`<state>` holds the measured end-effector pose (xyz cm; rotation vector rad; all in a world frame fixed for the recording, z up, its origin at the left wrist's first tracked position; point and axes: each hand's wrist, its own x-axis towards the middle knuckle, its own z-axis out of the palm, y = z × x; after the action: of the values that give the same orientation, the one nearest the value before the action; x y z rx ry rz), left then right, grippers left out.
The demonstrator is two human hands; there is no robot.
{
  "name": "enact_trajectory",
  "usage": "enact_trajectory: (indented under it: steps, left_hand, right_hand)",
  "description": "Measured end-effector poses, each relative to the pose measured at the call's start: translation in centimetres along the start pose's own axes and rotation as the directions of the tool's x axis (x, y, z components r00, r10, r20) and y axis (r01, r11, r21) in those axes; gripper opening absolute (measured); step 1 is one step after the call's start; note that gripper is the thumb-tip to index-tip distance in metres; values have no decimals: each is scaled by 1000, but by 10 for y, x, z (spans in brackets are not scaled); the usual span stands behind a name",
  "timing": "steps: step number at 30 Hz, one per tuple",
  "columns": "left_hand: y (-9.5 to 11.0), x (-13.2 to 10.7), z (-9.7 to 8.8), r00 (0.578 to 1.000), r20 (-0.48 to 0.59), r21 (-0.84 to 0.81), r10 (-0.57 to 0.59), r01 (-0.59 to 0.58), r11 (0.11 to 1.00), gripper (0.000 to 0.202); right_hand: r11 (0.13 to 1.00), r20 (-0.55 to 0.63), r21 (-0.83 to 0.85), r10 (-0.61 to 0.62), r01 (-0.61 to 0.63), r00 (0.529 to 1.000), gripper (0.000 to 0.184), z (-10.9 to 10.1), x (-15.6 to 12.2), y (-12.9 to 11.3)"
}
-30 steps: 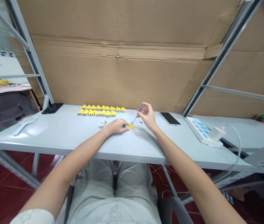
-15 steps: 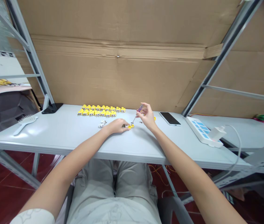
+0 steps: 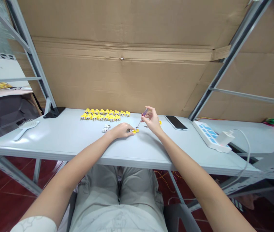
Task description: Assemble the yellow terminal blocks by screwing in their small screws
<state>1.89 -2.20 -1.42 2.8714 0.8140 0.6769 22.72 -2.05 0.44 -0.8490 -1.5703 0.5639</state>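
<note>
We see our right hand (image 3: pixel 152 120) move a little to the left, and the small screwdriver (image 3: pixel 144 112) in it moves too. Now we can see more of the little yellow block (image 3: pixel 160 122) just beside that hand.

One head-worn view, facing forward and down, from just behind a pale table (image 3: pixel 54 143)

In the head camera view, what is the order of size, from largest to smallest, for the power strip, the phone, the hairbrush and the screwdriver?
1. White power strip
2. Phone and hairbrush: they look about alike, so I do not rank them
3. Screwdriver, held in the right hand
</note>
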Motion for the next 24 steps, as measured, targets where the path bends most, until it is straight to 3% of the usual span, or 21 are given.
enact_trajectory:
  steps: [4, 15, 19, 24]
  left_hand:
    - [-1, 0, 1, 1000, -10, 6, 8, -8, 1000, 29]
    - [-2, 1, 2, 1000, -14, 26, 16, -15, 1000, 29]
    - [-2, 0, 2, 1000, -9, 20, 12, -11, 1000, 30]
    - [-2, 0, 2, 1000, -3, 14, 5, -5, 1000, 31]
  right_hand:
    - [999, -20, -30, -12, 11, 1000, 58, 1, 2, 7]
    - [986, -145, -133, 84, -104, 986, 54, 3, 1, 21]
    - [993, -203, -109, 23, -46, 979, 54, 2, 2, 16]
    - [998, -138, -49, -35, 28, 990, 55, 3, 2, 14]
